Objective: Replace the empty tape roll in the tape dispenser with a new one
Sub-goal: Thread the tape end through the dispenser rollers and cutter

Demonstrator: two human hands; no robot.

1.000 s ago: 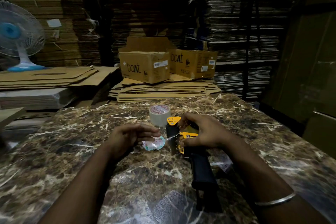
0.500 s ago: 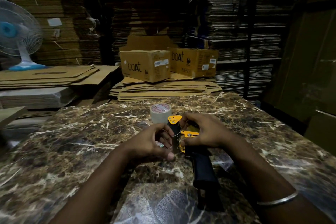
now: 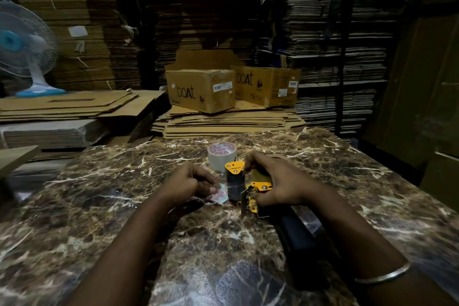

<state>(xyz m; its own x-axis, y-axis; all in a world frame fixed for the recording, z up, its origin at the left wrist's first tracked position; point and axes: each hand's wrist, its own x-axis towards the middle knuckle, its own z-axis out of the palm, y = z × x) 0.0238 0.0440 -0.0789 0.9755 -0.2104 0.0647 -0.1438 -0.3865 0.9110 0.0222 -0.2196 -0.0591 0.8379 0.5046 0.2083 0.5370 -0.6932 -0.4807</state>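
Centrally, the right hand [image 3: 278,187] gripped the tape dispenser [image 3: 244,187] on the table [image 3: 104,206]; the left hand [image 3: 188,185], fingers curled, pinched crumpled tape [image 3: 219,195].

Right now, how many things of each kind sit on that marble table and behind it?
Tape roll: 1
Tape dispenser: 1
Crumpled tape scrap: 1
Printed cardboard boxes: 2
Fan: 1
Total: 6

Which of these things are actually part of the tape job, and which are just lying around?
Part of the job: tape dispenser, held by the right hand; tape roll behind it; left hand beside it.

Lying about: boat boxes, flattened cardboard, fan.
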